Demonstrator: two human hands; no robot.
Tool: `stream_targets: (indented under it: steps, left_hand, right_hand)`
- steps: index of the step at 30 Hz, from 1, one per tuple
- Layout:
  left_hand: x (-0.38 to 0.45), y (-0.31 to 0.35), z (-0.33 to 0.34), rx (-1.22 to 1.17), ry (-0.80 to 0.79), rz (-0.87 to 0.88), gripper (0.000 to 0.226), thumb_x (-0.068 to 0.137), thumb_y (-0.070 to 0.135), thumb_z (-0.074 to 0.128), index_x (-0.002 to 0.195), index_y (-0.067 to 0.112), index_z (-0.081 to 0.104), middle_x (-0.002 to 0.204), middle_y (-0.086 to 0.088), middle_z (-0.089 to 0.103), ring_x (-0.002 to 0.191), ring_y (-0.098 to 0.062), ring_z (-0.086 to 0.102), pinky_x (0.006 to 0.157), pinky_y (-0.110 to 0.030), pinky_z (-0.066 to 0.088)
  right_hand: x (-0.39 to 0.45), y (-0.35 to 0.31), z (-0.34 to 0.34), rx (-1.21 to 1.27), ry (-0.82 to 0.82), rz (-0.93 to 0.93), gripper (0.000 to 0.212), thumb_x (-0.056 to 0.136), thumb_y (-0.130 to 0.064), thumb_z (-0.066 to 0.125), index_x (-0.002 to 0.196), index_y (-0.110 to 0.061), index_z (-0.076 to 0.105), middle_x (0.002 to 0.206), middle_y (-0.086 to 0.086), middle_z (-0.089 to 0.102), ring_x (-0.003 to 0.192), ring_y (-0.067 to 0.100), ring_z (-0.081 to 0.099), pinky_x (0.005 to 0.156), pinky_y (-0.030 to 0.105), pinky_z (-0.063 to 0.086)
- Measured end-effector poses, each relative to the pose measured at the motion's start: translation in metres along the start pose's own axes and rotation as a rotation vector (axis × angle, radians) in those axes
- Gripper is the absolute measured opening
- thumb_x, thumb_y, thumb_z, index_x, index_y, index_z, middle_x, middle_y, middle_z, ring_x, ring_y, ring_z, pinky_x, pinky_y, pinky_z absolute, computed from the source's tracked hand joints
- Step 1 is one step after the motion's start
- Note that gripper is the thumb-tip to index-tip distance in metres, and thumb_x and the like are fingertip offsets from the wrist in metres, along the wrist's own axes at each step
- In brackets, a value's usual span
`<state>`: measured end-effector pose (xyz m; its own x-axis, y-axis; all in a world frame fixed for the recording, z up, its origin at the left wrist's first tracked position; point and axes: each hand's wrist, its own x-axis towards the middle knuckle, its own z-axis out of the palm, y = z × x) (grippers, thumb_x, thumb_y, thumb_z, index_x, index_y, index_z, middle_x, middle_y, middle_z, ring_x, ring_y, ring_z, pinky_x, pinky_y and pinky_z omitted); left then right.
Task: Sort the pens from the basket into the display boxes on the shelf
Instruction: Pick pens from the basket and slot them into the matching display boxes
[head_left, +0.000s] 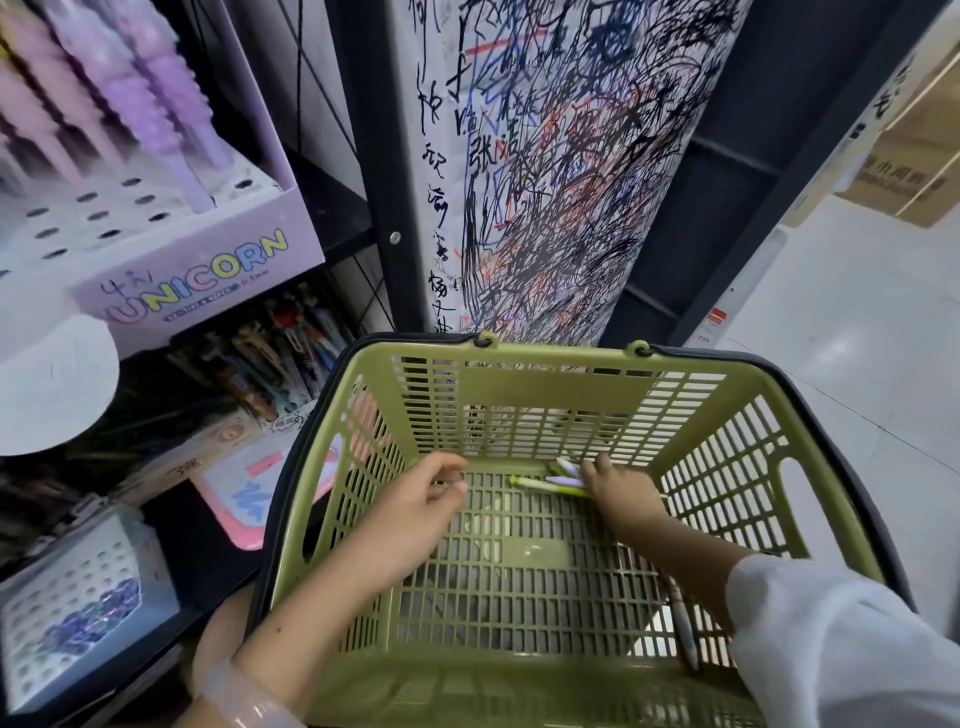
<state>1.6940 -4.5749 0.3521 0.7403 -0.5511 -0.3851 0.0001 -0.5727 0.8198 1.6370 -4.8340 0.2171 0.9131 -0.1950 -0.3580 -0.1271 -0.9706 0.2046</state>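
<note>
One head-worn wide-angle view looks forward and steeply down from close above the basket (545, 395), which fills the lower middle. Both forearms enter from the bottom edge. The shelf (332, 208) curves up the left side, a scribbled board (545, 156) stands ahead, floor (857, 338) lies at right

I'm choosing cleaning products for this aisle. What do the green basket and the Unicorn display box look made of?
The green basket looks like moulded plastic with a slight sheen: uniform slotted walls and a glossy highlight on its floor. The Unicorn display box looks like printed cardboard with a matte finish: flat folded panels, sharp edges, and punched holes in its top insert. Neither can be confirmed by look alone.
</note>
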Motion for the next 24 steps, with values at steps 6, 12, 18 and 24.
stream_targets:
  steps: [6, 12, 18, 24]
  left_hand:
    - [0.000, 0.001, 0.002, 0.016, 0.006, 0.014, 0.025, 0.097, 0.030, 0.044, 0.121, 0.036, 0.046, 0.113, 0.025, 0.046, 0.105, 0.003, 0.045, 0.071, -0.009, 0.033]
    - [-0.005, 0.010, 0.002, -0.007, 0.006, 0.009, 0.025, 0.097, 0.028, 0.044, 0.120, 0.034, 0.046, 0.117, 0.018, 0.048, 0.102, 0.003, 0.047, 0.077, -0.016, 0.038]
    - [-0.018, 0.031, 0.006, -0.363, 0.064, -0.051, 0.058, 0.076, 0.051, 0.061, 0.126, 0.032, 0.038, 0.113, 0.013, 0.057, 0.105, -0.017, 0.056, 0.097, -0.037, 0.042]
    - [-0.037, 0.072, -0.001, -0.972, 0.314, 0.178, 0.043, 0.069, 0.036, 0.061, 0.108, 0.018, 0.058, 0.073, -0.003, 0.072, 0.059, -0.020, 0.068, 0.046, -0.030, 0.054]
  right_hand:
    - [0.005, 0.003, 0.005, 0.075, -0.035, 0.074, 0.031, 0.094, -0.010, 0.043, 0.125, -0.009, 0.042, 0.124, 0.009, 0.050, 0.105, 0.028, 0.060, 0.080, 0.038, 0.048]
    - [-0.008, -0.009, -0.036, 0.309, -0.073, 0.067, 0.027, 0.086, -0.026, 0.058, 0.110, -0.014, 0.052, 0.108, 0.007, 0.063, 0.095, 0.024, 0.062, 0.076, 0.032, 0.048]
    - [-0.057, -0.045, -0.148, 1.252, -0.117, -0.290, 0.012, 0.086, -0.016, 0.059, 0.076, -0.015, 0.052, 0.058, -0.004, 0.056, 0.049, 0.013, 0.052, 0.048, 0.028, 0.047]
    - [-0.101, -0.091, -0.237, 1.274, 0.110, -0.455, 0.022, 0.085, -0.005, 0.048, 0.105, -0.014, 0.048, 0.080, -0.006, 0.060, 0.059, -0.004, 0.056, 0.048, 0.012, 0.045]
